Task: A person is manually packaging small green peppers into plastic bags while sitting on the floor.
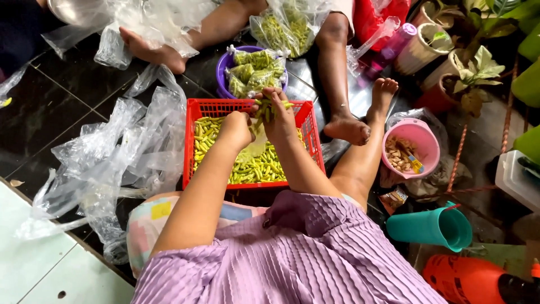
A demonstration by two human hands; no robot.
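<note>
A red plastic basket (191, 147) on the dark tiled floor holds many small yellow-green chillies (256, 167). Above its far side both my hands hold a small clear bag of chillies (265, 112). My left hand (237, 128) grips the lower part of the bag. My right hand (278, 115) pinches its top. Beyond the basket a purple bowl (222, 67) carries several filled, tied bags of chillies.
Crumpled clear plastic bags (115, 155) lie to the left. Another person's bare feet (149, 52) and leg sit beyond, with a big bag of chillies (284, 28). A pink bucket (424, 147), a teal cup (436, 226), an orange container (458, 277) and potted plants (464, 70) are on the right.
</note>
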